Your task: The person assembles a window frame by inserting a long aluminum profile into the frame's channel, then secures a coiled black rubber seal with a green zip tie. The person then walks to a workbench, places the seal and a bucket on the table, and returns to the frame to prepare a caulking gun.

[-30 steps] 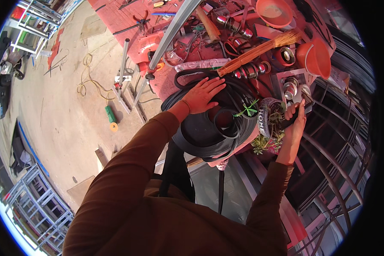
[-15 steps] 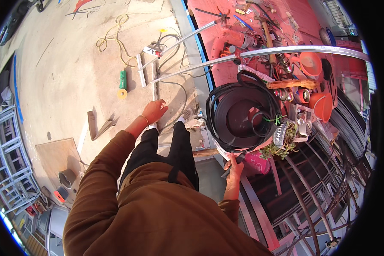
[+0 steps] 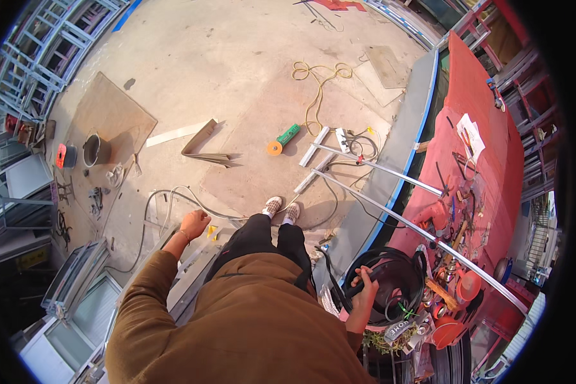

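Note:
My left hand (image 3: 194, 224) hangs over the floor to the left of my legs. Its fingers are curled in, and nothing shows in them. My right hand (image 3: 365, 291) is raised in front of a coil of black strip (image 3: 392, 261) at the red table's near end. The fingers of that hand are bent; whatever they may grip is lost against the black coil. Beside the coil, near the right wrist, are a small plant (image 3: 379, 340) and a grey lettered sign (image 3: 400, 330).
Long metal bars (image 3: 422, 233) reach from the floor across the red table (image 3: 493, 173). A green angle grinder (image 3: 288, 134), a yellow cord (image 3: 318, 96) and a bent sheet piece (image 3: 201, 139) lie on the floor. At left stand a bucket (image 3: 96, 151) and metal frames (image 3: 61, 48).
My view and body have turned left, away from the table. My left hand has moved from near the bars to beside my left leg. My right hand has risen in front of the black coil.

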Demonstrator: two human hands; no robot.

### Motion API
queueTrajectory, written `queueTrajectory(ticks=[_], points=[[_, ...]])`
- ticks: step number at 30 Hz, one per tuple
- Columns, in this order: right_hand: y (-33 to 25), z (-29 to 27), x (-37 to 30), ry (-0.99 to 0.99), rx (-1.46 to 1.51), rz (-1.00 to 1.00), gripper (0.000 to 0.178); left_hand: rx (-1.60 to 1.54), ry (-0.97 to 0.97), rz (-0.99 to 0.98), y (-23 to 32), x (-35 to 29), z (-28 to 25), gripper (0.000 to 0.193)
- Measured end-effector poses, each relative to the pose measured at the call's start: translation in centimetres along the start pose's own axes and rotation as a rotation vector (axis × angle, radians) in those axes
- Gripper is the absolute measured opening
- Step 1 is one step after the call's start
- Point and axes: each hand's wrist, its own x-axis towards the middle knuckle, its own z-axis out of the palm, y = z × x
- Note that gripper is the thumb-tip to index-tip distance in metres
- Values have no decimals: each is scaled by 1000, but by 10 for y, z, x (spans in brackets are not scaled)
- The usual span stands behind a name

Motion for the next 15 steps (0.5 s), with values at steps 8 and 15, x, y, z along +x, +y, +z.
queueTrajectory(ticks=[8, 15], points=[[-70, 116, 71, -320, -311, 38, 18, -511, 15, -409, -54, -145, 59, 38], [-72, 297, 65, -670, -578, 50, 26, -625, 124, -563, -88, -190, 93, 43]])
